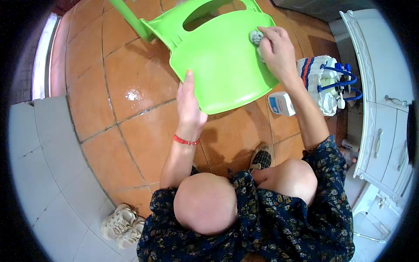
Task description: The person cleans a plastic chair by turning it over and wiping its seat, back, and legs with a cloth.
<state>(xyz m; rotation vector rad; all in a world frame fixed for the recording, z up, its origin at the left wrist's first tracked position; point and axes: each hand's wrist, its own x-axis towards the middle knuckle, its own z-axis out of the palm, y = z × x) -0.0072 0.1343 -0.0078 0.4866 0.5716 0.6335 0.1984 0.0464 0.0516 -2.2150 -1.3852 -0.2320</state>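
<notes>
A bright green plastic chair (pixel 222 65) is tipped in front of me, its broad seat facing up and an oval opening in the part beyond it. My left hand (pixel 190 102) grips the near left edge of the seat, thumb lying on top and the fingers hidden beneath. At the seat's right edge, my right hand (pixel 277 50) is closed on a crumpled grey-white cloth (pixel 256 38), pressed against the green plastic. Most of the cloth is hidden under the fingers.
A white bottle (pixel 281 104) with a blue label lies on the orange tiles. Beside it stands a striped woven basket (pixel 312 72) with blue handles, holding several bottles. White cabinets (pixel 384 113) line the right. Pale sneakers (pixel 120 222) sit lower left; the floor (pixel 139 91) looks wet.
</notes>
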